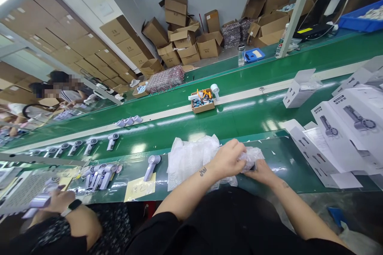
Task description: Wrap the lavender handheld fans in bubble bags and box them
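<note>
Both my hands are closed on a clear bubble-wrap bag [250, 156] with a dark object inside, held just above the green bench edge. My left hand [229, 158] grips it from above and the left. My right hand [261, 170] holds it from below and the right. A loose heap of bubble-wrap bags [191, 155] lies immediately left of my left hand. A pale lilac handheld fan [151, 166] rests on a yellowish sheet [140, 188] further left.
White printed fan boxes [350, 127] and flat leaflets [321, 155] are stacked at the right. The green conveyor [239, 115] carries several fans [89, 145] and a small cardboard box of tools [202, 101]. A co-worker's hand [60, 201] with a wristband holds a fan at the lower left. Cardboard cartons [185, 36] pile at the back.
</note>
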`<action>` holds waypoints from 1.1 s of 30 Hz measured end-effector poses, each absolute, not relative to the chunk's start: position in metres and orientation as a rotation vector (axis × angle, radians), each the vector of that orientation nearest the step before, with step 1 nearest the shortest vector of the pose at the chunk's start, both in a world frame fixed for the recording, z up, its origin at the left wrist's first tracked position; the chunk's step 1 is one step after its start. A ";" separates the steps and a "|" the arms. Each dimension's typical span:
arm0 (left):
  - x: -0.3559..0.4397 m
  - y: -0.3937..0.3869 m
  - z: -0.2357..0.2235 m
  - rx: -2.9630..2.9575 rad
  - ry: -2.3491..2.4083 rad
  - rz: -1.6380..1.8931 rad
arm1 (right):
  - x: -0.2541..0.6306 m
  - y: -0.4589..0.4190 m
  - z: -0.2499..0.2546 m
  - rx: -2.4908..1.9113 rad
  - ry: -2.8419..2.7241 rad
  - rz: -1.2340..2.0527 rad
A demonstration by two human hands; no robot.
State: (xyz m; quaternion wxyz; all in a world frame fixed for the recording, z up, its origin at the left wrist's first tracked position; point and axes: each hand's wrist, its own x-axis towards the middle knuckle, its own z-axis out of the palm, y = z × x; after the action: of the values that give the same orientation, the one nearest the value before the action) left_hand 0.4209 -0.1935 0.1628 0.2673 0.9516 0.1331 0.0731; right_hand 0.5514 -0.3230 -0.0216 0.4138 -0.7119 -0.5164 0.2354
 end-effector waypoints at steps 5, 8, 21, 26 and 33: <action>0.423 -0.166 0.170 2.359 0.529 0.354 | 0.555 -0.319 -0.027 -1.778 -1.347 0.472; 0.418 -0.170 0.158 2.386 0.707 0.458 | 0.550 -0.313 -0.028 -1.776 -1.365 0.369; 0.411 -0.226 0.092 3.009 0.521 0.145 | 0.536 -0.314 -0.036 -1.763 -1.421 0.417; 0.403 -0.220 0.088 3.013 0.468 0.041 | 0.552 -0.317 -0.023 -1.759 -1.271 0.628; 0.387 -0.191 0.181 2.580 0.539 0.261 | 0.637 -0.247 0.019 -1.725 -1.176 0.784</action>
State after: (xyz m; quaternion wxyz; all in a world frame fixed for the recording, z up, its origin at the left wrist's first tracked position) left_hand 0.3874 -0.1905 0.1810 0.2442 0.9446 0.1974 0.0957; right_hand 0.6368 -0.2466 0.0195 0.4402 -0.6946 -0.4734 0.3157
